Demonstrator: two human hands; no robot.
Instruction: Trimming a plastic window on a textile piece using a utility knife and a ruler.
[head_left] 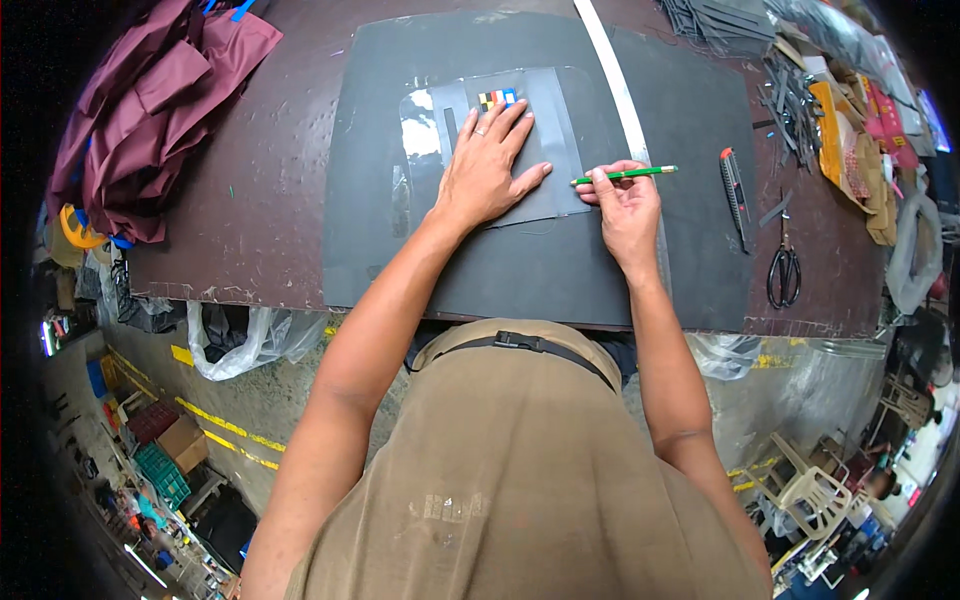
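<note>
Hands are working over a large dark grey sheet of flat material (520, 270) that is lying on a brown, scuffed work surface (270, 180). The left hand (487, 165) is lying flat, fingers (515, 120) spread and released, and is pressing down on a clear, glossy plastic template with rounded corners (560, 130). This template is resting on the upper middle of the dark sheet. A small strip of coloured squares (497, 98) is showing just beyond the left fingertips.

The right hand (628, 205) is sitting just beside the template's right edge, its fingers clenched around a green pencil (625, 174). The pencil is lying nearly level, its tip pointing left toward the template edge and its far end pointing right. A long white strip (612, 80) is running diagonally across the dark sheet and is passing behind the right hand.

To the right, on the dark sheet, a utility knife with a red and black handle (733, 185) is lying. Black-handled scissors (784, 265) are lying further right, on the brown surface. Cut dark strips and yellow and red scraps (840, 130) are piling up at the far right edge. Maroon folded fabric (150, 110) is occupying the surface's left end, well apart from both hands.
</note>
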